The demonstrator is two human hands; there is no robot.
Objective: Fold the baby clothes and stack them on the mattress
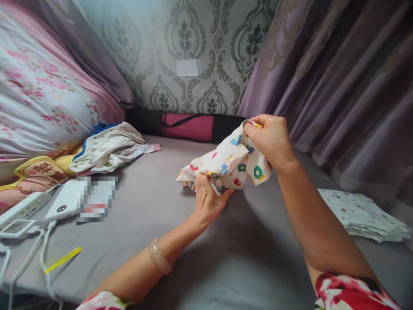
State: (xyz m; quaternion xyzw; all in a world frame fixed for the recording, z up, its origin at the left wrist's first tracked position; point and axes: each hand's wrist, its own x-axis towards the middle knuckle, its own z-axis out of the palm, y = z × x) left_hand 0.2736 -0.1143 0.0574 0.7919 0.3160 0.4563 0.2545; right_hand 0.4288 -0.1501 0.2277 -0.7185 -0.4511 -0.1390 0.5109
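Observation:
A white piece of children's-style clothing [222, 159] with red, blue, green and yellow prints is held up just above the grey bed sheet [145, 249]. My right hand [272, 140] pinches its upper right edge between thumb and fingers. Lower down, my left hand [209, 198] grips the near side, with the fingertips hidden in the folds and the thumb pointing right. The fabric is bunched and slanted, so I cannot tell which kind of garment it is. A pale bangle [159, 257] circles my left wrist.
Crumpled clothes [111, 146] lie at back left, beside a yellow cushion [41, 172]. A power strip [26, 209], a white power bank [66, 200], cables and a yellow strip [63, 260] are at left. Folded printed cloth [364, 213] lies right; a black-and-maroon bag [190, 126] lines the wall.

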